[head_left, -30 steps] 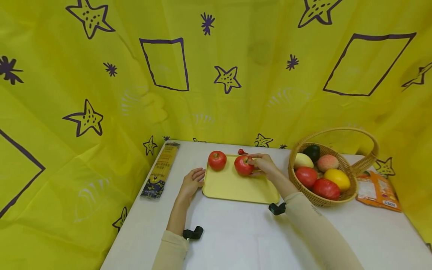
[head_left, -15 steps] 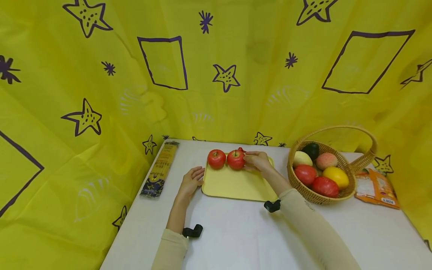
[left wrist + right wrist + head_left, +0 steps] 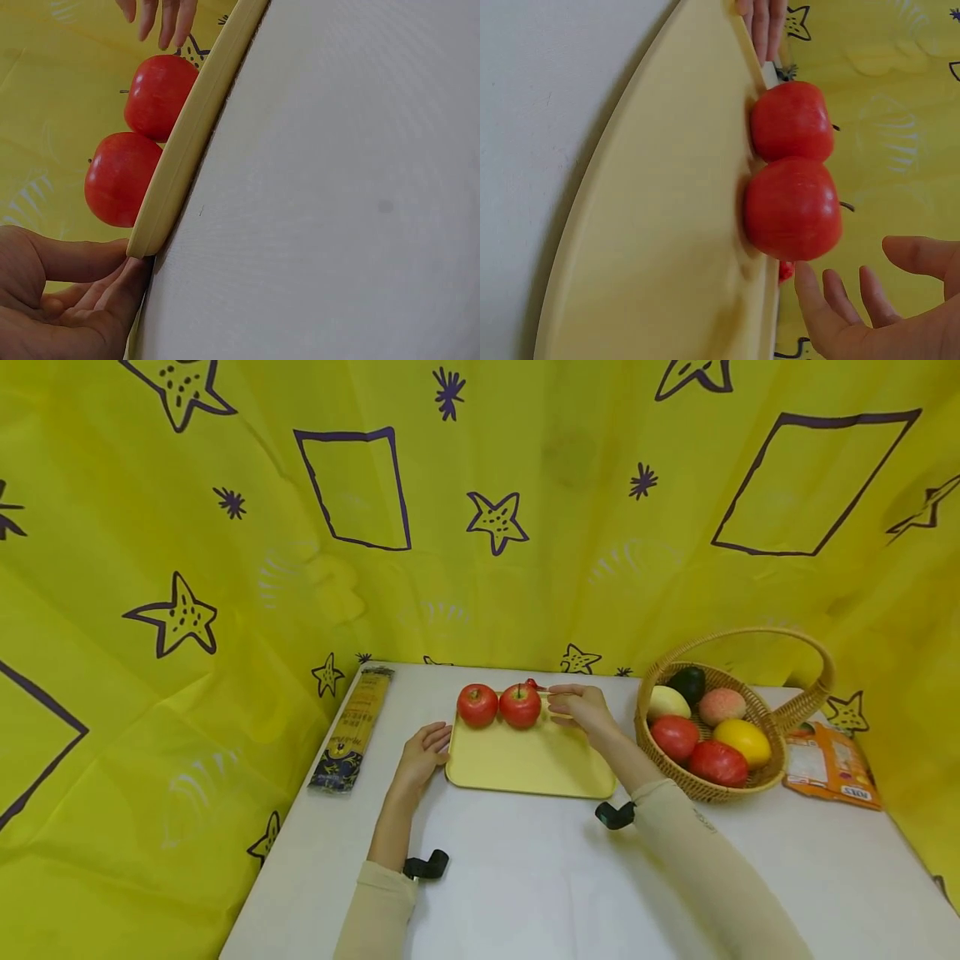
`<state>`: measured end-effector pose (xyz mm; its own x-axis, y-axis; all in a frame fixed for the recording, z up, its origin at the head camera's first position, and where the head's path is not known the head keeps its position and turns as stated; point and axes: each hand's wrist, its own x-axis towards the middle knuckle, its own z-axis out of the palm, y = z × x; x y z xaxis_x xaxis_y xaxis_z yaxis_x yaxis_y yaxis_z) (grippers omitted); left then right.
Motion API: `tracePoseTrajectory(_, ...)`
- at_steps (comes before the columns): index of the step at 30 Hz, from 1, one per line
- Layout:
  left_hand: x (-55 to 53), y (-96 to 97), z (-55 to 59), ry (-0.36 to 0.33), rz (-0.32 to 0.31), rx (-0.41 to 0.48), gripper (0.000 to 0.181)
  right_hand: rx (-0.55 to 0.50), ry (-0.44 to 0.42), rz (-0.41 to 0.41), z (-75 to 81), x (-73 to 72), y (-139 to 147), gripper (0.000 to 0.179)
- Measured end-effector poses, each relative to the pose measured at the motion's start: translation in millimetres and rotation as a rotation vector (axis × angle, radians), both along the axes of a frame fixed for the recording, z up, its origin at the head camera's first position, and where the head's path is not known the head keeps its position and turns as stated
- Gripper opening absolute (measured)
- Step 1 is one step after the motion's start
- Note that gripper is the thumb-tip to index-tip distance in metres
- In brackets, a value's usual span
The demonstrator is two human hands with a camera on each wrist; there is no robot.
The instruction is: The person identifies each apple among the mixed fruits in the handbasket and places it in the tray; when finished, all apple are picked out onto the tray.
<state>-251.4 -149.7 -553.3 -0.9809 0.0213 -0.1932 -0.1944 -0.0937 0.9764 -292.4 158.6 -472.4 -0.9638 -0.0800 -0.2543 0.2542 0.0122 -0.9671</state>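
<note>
Two red apples sit side by side at the back left of a yellow tray (image 3: 528, 764): a left apple (image 3: 477, 705) and a right apple (image 3: 521, 706). My left hand (image 3: 420, 758) is at the tray's left edge. In the left wrist view its thumb (image 3: 86, 259) meets the rim near the front corner, and fingers lie just below, pinching it. Beside the right apple, my right hand (image 3: 585, 712) hovers over the tray's back right with fingers spread. In the head view a small gap separates it from that apple; nothing is in its grasp.
A wicker basket (image 3: 643, 718) of fruit stands right of the tray. Beyond it lies an orange packet (image 3: 847, 768). A long yellow and dark blue packet (image 3: 351, 731) lies at the left table edge. A small red object (image 3: 534, 685) lies behind the tray.
My right hand carried the second apple leftward, set it beside the first apple, and let go, drawing slightly right. The left hand has stayed at the tray's edge.
</note>
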Motion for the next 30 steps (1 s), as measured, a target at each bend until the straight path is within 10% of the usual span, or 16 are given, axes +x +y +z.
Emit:
tracePoseTrajectory(15,-3.4,0.6,8.8,0.000,0.006,0.014,0.067,0.086,0.107,0.073,57.0,27.8,47,0.045)
tracePoseTrajectory(30,4.4,3.4,6.9,0.014,-0.013,0.017,0.068,0.195,0.130,0.121,80.6,56.7,108,0.046)
